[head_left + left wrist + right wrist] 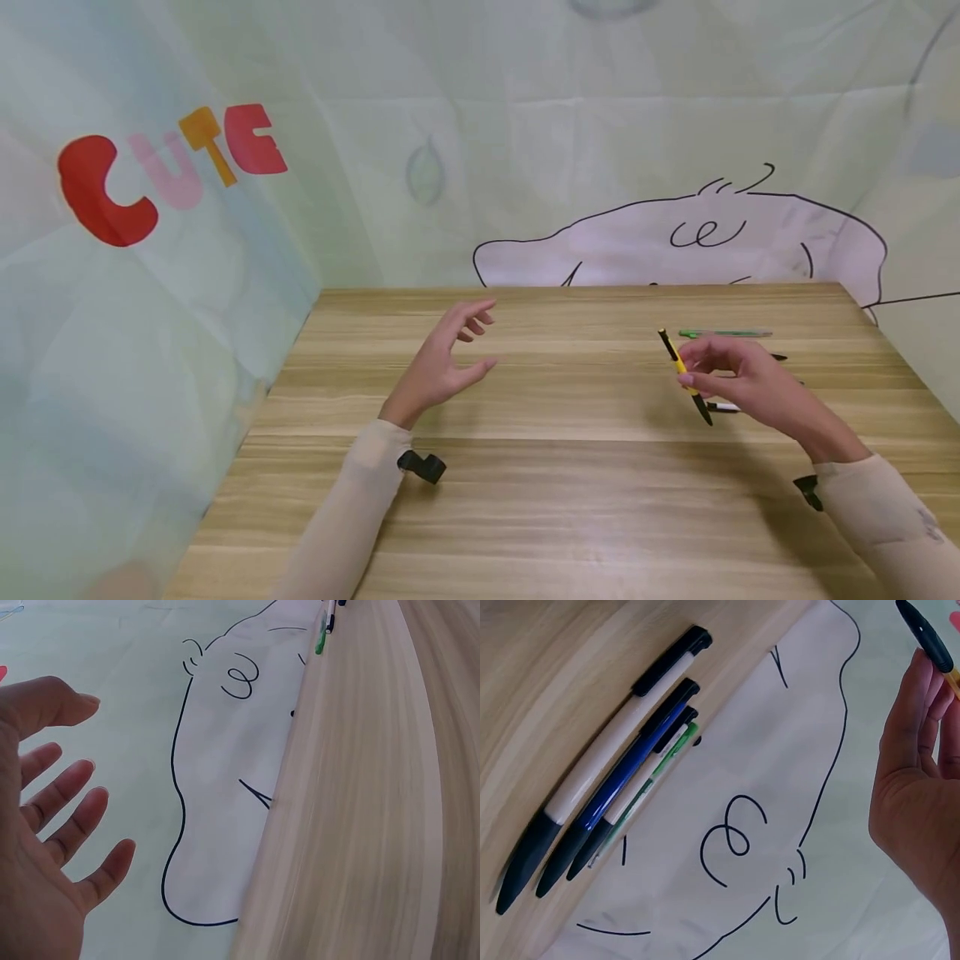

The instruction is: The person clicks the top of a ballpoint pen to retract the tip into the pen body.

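A yellow pen with black ends is pinched between the thumb and fingers of my right hand, tilted above the right part of the table. In the right wrist view, the black end of this pen sticks up past the fingertips. My left hand hovers over the left half of the table with its fingers spread and nothing in them. Under and behind the right hand lie a green pen and a white-and-black pen. The right wrist view also shows a blue pen and another white pen.
The wood-grain table extends below both hands. A printed cloth backdrop rises behind it and along the left side, with coloured letters and a line-drawn figure. Each wrist wears a small black strap device.
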The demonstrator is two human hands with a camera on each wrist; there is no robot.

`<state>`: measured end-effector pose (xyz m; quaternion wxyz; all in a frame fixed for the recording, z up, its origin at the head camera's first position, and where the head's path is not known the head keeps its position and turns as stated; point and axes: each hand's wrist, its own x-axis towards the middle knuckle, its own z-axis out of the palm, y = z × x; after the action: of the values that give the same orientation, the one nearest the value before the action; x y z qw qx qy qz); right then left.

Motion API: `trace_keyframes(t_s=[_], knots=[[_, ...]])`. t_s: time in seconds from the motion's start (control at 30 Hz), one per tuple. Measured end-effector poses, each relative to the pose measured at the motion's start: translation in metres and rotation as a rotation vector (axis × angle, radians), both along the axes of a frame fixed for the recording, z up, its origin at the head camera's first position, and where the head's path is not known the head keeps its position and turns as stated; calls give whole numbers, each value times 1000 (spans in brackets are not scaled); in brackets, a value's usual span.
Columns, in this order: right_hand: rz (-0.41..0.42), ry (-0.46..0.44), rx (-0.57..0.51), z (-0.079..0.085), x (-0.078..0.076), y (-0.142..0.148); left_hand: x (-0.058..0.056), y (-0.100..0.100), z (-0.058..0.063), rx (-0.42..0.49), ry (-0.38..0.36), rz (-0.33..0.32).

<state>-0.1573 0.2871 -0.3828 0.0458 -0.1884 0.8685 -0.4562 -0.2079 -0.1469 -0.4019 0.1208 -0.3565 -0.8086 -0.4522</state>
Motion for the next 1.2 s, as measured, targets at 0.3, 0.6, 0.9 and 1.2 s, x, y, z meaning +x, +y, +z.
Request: trace_keyframes(t_s=[0.3, 0.6, 0.9, 1.2], knots=[[-5, -44, 24, -7, 10, 19, 2, -13, -4, -8, -18, 24], [-14, 21, 130, -15, 14, 39, 10, -24, -5, -3, -81, 72], [37, 66, 123, -24, 23, 58, 11, -34, -8, -22, -65, 77], [125, 113, 96, -34, 22, 75, 8, -38, -12, -32, -59, 61]])
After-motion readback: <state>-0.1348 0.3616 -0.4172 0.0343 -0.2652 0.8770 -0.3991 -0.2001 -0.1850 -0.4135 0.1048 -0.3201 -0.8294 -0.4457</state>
